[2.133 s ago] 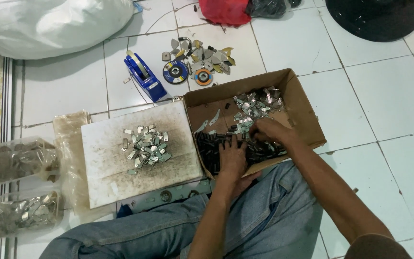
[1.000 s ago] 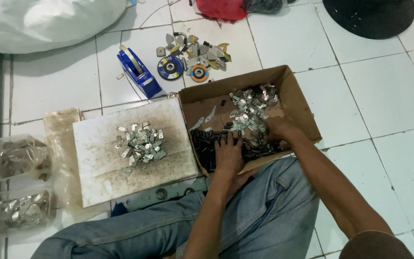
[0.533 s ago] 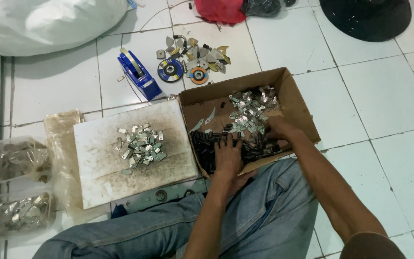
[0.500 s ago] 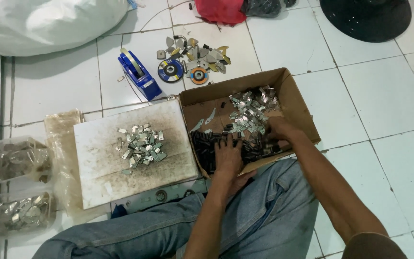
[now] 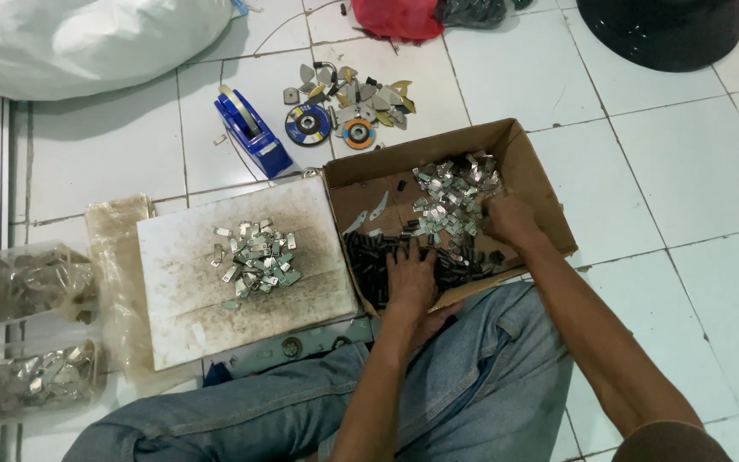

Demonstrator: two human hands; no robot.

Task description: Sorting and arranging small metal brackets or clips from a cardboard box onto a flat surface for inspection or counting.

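An open cardboard box (image 5: 534, 175) lies on the tiled floor in front of my knees. It holds a heap of small silver metal pieces (image 5: 451, 197) and a heap of small black pieces (image 5: 369, 261). My left hand (image 5: 410, 278) rests palm down on the black pieces, fingers spread. My right hand (image 5: 508, 221) is in the box at the edge of the silver heap, fingers curled among the pieces; what it grips is hidden. Left of the box, a stained white board (image 5: 181, 291) carries a small pile of silver pieces (image 5: 254, 261).
A blue tape dispenser (image 5: 254, 137), grinding discs (image 5: 308, 124) and flat metal scraps lie beyond the box. Two clear bags of metal parts (image 5: 27, 282) sit at far left. A white sack (image 5: 87, 38), red cloth (image 5: 395, 15) and black hat (image 5: 660, 30) lie at the back.
Both hands stay in the box with only small finger shifts among the pieces. The view has drifted slightly.
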